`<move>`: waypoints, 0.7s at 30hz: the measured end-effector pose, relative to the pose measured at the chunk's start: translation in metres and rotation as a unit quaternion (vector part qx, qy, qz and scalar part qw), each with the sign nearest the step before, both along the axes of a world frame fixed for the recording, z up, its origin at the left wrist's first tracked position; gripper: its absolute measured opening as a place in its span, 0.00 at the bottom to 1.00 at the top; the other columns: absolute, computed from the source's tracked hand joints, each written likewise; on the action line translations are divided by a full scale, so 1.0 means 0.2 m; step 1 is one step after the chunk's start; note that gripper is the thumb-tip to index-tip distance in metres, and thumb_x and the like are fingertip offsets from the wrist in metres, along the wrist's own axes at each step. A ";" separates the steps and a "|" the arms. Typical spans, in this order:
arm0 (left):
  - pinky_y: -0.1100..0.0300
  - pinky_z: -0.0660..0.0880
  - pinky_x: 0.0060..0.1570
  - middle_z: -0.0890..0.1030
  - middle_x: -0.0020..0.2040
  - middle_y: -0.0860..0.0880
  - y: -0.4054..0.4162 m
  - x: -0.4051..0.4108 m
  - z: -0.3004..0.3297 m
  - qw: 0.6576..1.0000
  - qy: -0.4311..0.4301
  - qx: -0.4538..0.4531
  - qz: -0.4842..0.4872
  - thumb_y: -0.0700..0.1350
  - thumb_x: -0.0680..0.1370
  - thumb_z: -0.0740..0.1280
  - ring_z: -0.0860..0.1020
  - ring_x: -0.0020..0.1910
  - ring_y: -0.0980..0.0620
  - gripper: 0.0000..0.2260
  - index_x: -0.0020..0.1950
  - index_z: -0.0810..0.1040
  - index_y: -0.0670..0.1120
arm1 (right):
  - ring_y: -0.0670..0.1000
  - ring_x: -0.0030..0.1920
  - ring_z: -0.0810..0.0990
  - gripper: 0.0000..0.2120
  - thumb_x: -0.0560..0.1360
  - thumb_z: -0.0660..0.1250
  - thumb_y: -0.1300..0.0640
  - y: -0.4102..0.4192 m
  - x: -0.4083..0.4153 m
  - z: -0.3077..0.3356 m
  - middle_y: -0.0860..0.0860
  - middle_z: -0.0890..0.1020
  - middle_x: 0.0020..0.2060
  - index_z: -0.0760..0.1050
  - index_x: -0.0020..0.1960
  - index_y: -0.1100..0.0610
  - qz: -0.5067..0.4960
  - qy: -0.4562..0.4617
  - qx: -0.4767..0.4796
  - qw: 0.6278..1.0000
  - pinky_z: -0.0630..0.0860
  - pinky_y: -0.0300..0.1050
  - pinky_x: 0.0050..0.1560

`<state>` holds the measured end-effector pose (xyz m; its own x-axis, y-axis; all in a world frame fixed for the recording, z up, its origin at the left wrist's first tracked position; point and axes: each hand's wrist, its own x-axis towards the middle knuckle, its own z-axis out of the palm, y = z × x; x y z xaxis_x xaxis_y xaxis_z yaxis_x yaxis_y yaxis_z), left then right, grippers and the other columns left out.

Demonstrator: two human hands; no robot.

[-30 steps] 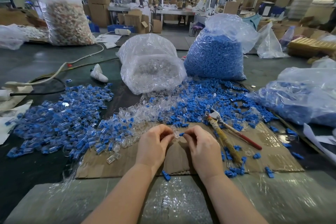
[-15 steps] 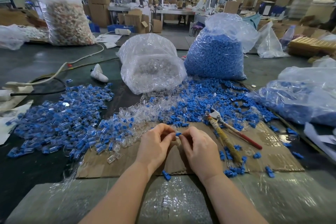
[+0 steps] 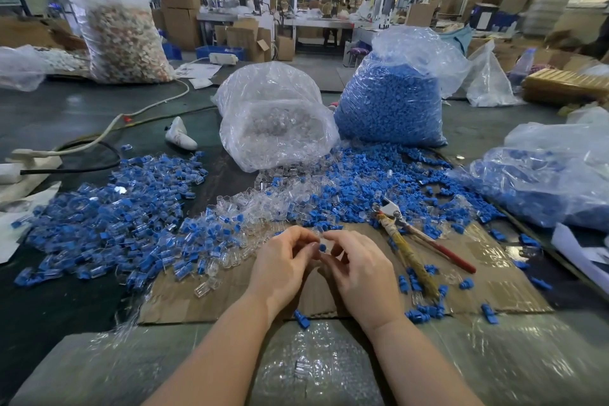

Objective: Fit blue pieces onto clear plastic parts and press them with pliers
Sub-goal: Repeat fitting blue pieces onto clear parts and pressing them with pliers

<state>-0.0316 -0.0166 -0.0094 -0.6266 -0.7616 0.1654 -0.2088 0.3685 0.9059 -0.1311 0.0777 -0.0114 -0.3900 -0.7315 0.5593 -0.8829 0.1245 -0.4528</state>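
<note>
Just above the cardboard sheet (image 3: 461,280), both hands met over its middle. The left hand (image 3: 283,260) had its fingers curled in, pinching what looked like a clear plastic part (image 3: 317,236), though the piece was nearly lost between the fingertips. The right hand (image 3: 359,265) pinched a small blue piece (image 3: 322,246) at the point where the two grips touched.

Judging by size and material, both parts would be very light, stiff and somewhat slick, so a fingertip pinch on the sides seemed the sensible hold, leaving the mating end free. Thin clear plastic might crack under a careless squeeze.

The pliers (image 3: 418,241) lay on the cardboard to the right of the hands, untouched, with one taped handle and one red. Pressing had therefore not yet begun on this pair.

Beyond the cardboard stood a clear bag (image 3: 273,115) holding clear parts, and just right of it a bag of blue pieces (image 3: 389,102), filled high. A third bag (image 3: 547,181) with blue contents slumped off the cardboard's right side. Left of the cardboard spread a pile of blue-and-clear parts (image 3: 108,217), seemingly already fitted. Loose blue pieces (image 3: 369,181) and loose clear parts (image 3: 263,204) were strewn along the cardboard's far edge.
</note>
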 end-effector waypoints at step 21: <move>0.65 0.76 0.44 0.81 0.39 0.52 0.00 0.00 0.01 1.000 -0.004 -0.009 0.017 0.40 0.75 0.69 0.79 0.41 0.56 0.06 0.42 0.77 0.52 | 0.51 0.56 0.75 0.15 0.73 0.70 0.54 0.05 -0.10 0.05 0.50 0.78 0.53 0.76 0.58 0.57 -0.107 -0.013 0.016 0.994 0.66 0.44 0.58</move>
